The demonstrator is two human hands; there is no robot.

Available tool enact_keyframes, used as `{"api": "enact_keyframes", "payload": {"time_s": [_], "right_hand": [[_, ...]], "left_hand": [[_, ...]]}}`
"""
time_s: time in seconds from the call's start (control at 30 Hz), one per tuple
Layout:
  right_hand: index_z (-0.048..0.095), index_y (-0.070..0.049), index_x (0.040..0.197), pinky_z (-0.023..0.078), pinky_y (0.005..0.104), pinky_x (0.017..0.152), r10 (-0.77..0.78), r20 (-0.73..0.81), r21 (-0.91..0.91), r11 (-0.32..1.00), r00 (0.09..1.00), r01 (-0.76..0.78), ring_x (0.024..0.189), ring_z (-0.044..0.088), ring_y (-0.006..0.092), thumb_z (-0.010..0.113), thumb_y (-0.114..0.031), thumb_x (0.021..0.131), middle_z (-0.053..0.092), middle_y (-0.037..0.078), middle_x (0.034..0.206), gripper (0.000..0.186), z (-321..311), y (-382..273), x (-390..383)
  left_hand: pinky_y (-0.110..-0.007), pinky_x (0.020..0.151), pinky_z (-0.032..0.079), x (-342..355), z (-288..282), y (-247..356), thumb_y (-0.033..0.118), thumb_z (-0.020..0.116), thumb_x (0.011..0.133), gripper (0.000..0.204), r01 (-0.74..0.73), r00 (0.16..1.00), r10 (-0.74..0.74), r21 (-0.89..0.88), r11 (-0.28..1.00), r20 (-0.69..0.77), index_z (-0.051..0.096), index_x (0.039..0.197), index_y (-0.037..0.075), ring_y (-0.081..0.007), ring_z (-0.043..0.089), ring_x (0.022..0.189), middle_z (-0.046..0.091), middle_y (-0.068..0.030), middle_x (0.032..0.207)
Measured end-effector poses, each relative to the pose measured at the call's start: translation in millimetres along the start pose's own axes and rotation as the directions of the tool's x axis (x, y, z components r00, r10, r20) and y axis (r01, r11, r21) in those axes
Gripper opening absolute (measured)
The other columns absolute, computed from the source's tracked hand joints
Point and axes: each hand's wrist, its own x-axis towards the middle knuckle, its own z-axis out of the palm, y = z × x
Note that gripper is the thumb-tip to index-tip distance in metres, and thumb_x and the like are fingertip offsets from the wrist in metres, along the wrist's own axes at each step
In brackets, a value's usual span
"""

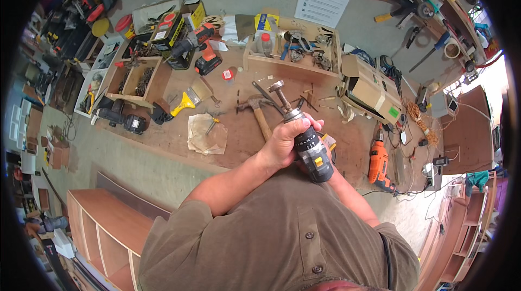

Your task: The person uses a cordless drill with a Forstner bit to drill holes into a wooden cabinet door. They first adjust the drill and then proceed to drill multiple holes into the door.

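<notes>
Drill (pixel 313 155), black and grey, metal bit (pixel 283 97) fitted: I saw it raised near the workbench (pixel 239 141) edge, before the wearer's chest. Left hand (pixel 282 140): fingers clamped around its front end. Right hand (pixel 329 155): mostly hidden behind; I could not tell its fingers' state. Step, I judged: handling the bit end. Next move seemingly called for steady support.

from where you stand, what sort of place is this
Probably a woodworking or repair workshop. What shows it: a wooden-handled metal hammer, an orange-and-black power drill on the right, and a boxy brown wooden unit with open compartments at lower left.
</notes>
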Motion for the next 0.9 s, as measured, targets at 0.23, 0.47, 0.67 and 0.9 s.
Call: {"api": "enact_keyframes", "payload": {"time_s": [0.23,0.47,0.67,0.9], "right_hand": [[0.06,-0.002,0.117,0.051,0.0308,0.079,0.232,0.085,0.391,0.887,0.969,-0.247,0.09,0.063,0.0156,0.057,-0.008,0.094,0.065,0.006,0.106,0.024,4,-18,8],[0.059,0.003,0.119,0.046,0.0283,0.094,0.299,0.155,0.475,0.813,0.942,-0.336,0.108,0.061,0.0174,0.045,-0.026,0.1,0.065,0.009,0.116,0.037,-11,-15,12],[0.059,0.001,0.121,0.047,0.0289,0.092,0.26,0.145,0.456,0.839,0.955,-0.298,0.106,0.062,0.0181,0.049,-0.024,0.098,0.065,0.009,0.114,0.035,-7,-12,12],[0.058,-0.001,0.122,0.048,0.0296,0.09,0.246,0.134,0.449,0.848,0.96,-0.28,0.104,0.063,0.0189,0.055,-0.021,0.096,0.065,0.008,0.112,0.034,-5,-11,9]], "left_hand": [[-0.049,0.111,0.035,-10,8,8,0.027,0.075,0.083,0.03,-0.023,0.998,0.012,0.163,0.986,0.068,0.062,0.102,0.008,-0.032,0.052,0.125,0.066,-0.0084,0.103],[-0.05,0.115,0.029,-11,24,5,0.021,0.075,0.082,0.027,-0.104,0.985,0.06,0.278,0.955,0.16,0.063,0.1,0.005,-0.031,0.052,0.123,0.066,-0.0075,0.098],[-0.05,0.116,0.028,-11,23,2,0.018,0.073,0.082,0.024,-0.107,0.986,0.066,0.281,0.954,0.153,0.063,0.099,0.006,-0.0293,0.055,0.119,0.066,-0.0076,0.098],[-0.05,0.117,0.027,-12,22,1,0.017,0.072,0.082,0.022,-0.109,0.986,0.074,0.246,0.963,0.148,0.064,0.098,0.006,-0.028,0.056,0.117,0.066,-0.0075,0.097]]}}
